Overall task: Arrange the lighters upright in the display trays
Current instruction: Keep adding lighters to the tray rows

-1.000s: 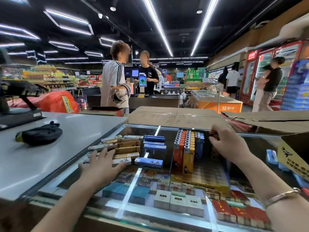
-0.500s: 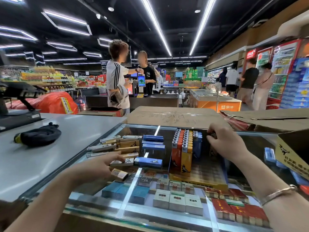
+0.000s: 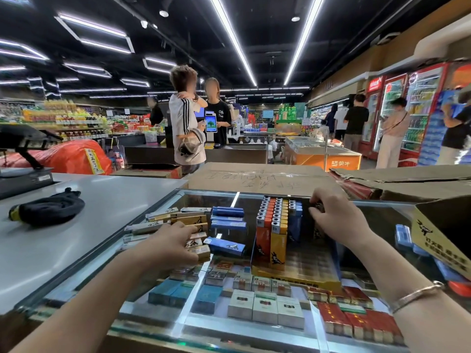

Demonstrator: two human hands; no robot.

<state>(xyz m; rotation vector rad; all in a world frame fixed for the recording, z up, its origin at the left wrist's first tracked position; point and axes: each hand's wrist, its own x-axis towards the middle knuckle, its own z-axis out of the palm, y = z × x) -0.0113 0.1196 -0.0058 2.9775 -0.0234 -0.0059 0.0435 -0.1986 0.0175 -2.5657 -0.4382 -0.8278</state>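
A yellow and blue display tray (image 3: pixel 297 279) stands on the glass counter top. Rows of upright lighters (image 3: pixel 274 220), white, orange, yellow and blue, fill its left side. My right hand (image 3: pixel 337 219) reaches to the tray's back right, fingers closed on a dark lighter (image 3: pixel 315 208) that is mostly hidden. Left of the tray lies a loose pile of gold lighters (image 3: pixel 187 220) and blue lighters (image 3: pixel 227 217), with one blue lighter (image 3: pixel 225 247) nearer me. My left hand (image 3: pixel 174 244) lies on the gold pile, fingers curled around a gold lighter (image 3: pixel 201 252).
A cardboard box (image 3: pixel 444 226) with a bird logo sits at the right, and flat cardboard (image 3: pixel 254 179) lies behind the tray. A black cloth (image 3: pixel 51 208) rests on the grey counter (image 3: pixel 89 225). Cigarette packs (image 3: pixel 265 307) fill the case under the glass. Several people stand behind.
My left hand lifted a gold lighter off the pile toward me, then moved back right onto the gold pile. My right hand stayed at the tray's back. People behind shifted.
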